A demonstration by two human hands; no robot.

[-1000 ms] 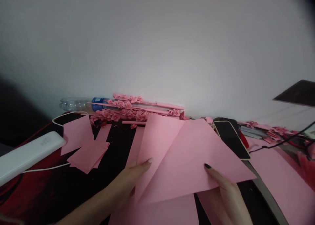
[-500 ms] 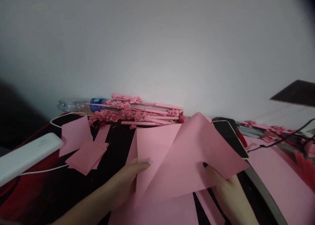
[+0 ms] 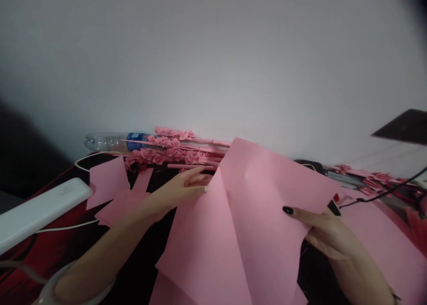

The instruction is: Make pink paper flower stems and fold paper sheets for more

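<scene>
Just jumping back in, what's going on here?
A person is handling large pink paper above a dark table. The right hand holds it near its right side, thumb on top; the left hand is at its left edge, though its grip is hard to judge. The paper has a crease or overlap down its middle. Behind it, pink paper flowers lie by the wall, near a plastic bottle.

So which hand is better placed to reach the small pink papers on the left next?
Probably the left hand: it's nearer the small pink papers, while the right hand is across the large pink paper, thumb on top.
</scene>
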